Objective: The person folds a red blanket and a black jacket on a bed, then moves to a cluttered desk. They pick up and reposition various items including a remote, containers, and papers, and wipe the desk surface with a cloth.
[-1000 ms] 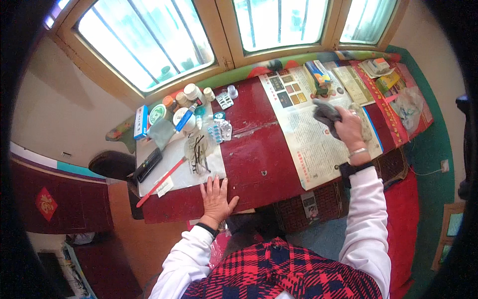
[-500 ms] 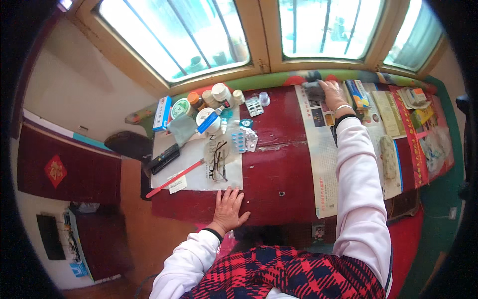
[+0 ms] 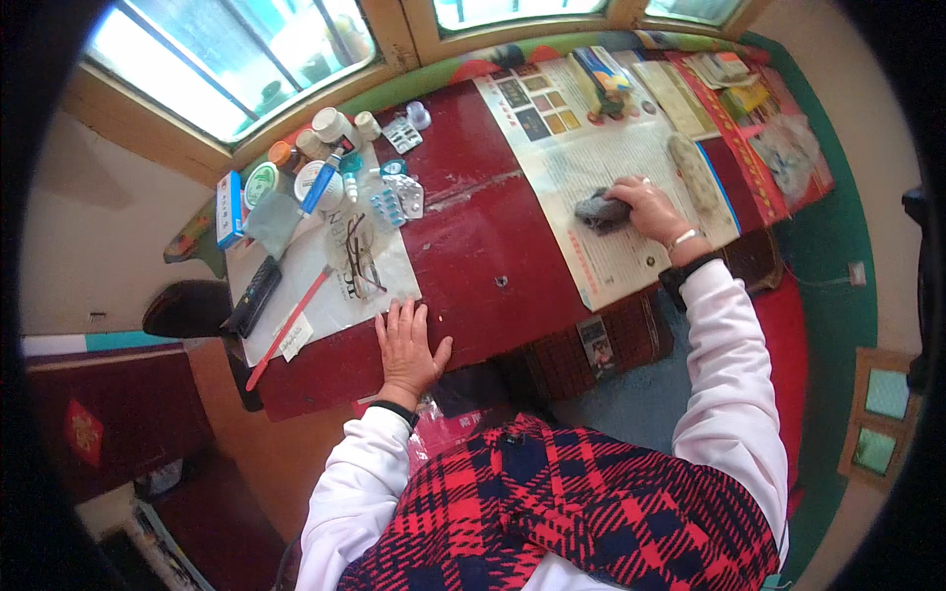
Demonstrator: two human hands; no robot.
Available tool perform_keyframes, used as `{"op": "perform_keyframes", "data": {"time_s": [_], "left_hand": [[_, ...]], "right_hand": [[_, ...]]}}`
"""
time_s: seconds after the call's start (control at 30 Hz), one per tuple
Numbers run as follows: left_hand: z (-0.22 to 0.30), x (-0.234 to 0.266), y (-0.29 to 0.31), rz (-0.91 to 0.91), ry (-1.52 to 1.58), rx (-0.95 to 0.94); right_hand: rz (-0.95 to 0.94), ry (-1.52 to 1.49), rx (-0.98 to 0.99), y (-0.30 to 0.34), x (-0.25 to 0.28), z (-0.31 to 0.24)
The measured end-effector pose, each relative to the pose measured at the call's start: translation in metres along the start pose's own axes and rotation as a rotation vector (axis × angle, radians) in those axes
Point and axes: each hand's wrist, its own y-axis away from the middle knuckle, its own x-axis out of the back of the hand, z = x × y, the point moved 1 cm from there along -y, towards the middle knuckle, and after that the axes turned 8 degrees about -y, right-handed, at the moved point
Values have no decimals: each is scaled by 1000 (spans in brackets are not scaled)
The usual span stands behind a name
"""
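My right hand (image 3: 647, 212) is closed on a grey cloth (image 3: 601, 211), pressed against the printed newspaper sheet (image 3: 581, 261) on the dark red table (image 3: 463, 241). A patterned, elongated case (image 3: 695, 172) lies just right of that hand. My left hand (image 3: 410, 345) rests flat with fingers spread at the table's near edge, its fingertips by the corner of a white sheet (image 3: 399, 278). On that sheet, close to the left hand, lie folded eyeglasses (image 3: 363, 258), a red stick-like strip (image 3: 288, 330) and a black remote control (image 3: 258, 291).
Several pill bottles (image 3: 332, 125), blister packs (image 3: 387, 207) and a blue-white box (image 3: 229, 210) crowd the far left. Another box (image 3: 601, 74), a booklet (image 3: 675, 98) and a clear plastic bag (image 3: 786, 153) lie at the right. Windows (image 3: 246, 59) stand behind the table.
My right hand has drawn the grey cloth from the table's far edge back toward me, onto the middle of the newspaper. My left hand stays flat at the near edge. The view has shifted.
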Motion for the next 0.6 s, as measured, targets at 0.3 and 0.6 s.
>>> {"op": "perform_keyframes", "data": {"time_s": [0.3, 0.6], "left_hand": [[-4, -2, 3, 69, 86, 10], [-5, -3, 4, 85, 139, 51]], "right_hand": [[65, 116, -10, 78, -78, -172], [398, 66, -497, 87, -17, -81]]}}
